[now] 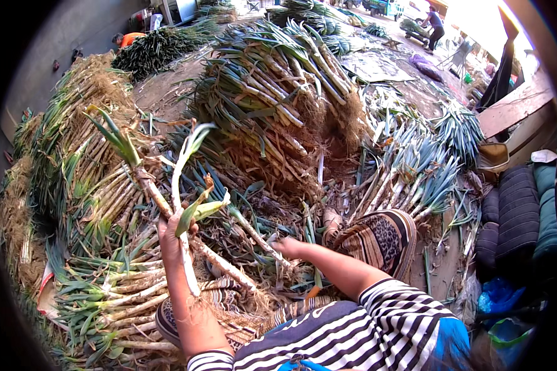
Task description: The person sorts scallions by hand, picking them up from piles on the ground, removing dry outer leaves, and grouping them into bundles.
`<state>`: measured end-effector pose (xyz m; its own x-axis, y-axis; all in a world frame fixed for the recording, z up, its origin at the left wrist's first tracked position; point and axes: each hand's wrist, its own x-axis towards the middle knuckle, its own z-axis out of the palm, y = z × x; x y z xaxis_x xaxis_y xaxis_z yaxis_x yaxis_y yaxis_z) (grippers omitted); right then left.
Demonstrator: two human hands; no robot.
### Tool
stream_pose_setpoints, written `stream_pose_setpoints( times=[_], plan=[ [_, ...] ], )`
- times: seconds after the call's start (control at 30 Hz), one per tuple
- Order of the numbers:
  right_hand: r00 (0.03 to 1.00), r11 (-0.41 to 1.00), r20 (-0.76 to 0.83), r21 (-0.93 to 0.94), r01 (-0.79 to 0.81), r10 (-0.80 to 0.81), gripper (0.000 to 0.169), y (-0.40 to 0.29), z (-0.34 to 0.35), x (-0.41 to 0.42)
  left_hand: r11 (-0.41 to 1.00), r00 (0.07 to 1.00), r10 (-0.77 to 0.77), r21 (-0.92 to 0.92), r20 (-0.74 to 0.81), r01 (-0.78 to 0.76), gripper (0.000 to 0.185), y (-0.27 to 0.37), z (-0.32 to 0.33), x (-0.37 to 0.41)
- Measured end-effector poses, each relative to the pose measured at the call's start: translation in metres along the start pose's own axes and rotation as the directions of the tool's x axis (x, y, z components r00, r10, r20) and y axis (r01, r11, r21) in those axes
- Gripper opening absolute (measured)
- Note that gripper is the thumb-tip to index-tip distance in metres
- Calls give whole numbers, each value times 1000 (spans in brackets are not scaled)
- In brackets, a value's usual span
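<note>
My left hand (174,232) is closed round two green onion stalks; the peeled white stalk (184,259) has its roots hanging over my forearm, and the rougher stalk (225,262) slants across behind it, roots at the lower right. Leaves and a torn, yellowing leaf (204,208) stick out above the fist. My right hand (288,247) is at a third stalk (255,234), which lies slanting over the litter with its roots near my lap. The fingers are blurred, and whether they grip that stalk is hard to tell. Patterned trousers (380,236) cover my bent legs.
A big heap of green onions (278,92) rises ahead. Other piles (74,162) stand at left, and stalks (134,301) lie beside my left leg. Trimmed bunches (408,171) lie at right, near dark cushions (515,208). Two people (434,28) (129,39) are farther off.
</note>
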<state>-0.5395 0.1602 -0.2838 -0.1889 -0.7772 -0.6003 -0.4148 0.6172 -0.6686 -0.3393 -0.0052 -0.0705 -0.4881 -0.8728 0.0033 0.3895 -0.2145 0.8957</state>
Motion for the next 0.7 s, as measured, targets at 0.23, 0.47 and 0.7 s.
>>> stream_pose_setpoints(
  times=[0.23, 0.47, 0.7],
  plan=[
    [888, 744, 66, 575, 339, -455, 72, -141, -17, -126, 990, 985, -131, 34, -110, 136, 31, -90, 27, -35],
    [993, 488, 113, 869, -87, -23, 16, -74, 10, -147, 843, 874, -477, 328, 92, 426, 41, -94, 7, -50],
    [967, 455, -107, 867, 204, -230, 22, -76, -75, -184, 545, 933, -201, 757, -299, 360, 42, -98, -75, -28]
  ],
)
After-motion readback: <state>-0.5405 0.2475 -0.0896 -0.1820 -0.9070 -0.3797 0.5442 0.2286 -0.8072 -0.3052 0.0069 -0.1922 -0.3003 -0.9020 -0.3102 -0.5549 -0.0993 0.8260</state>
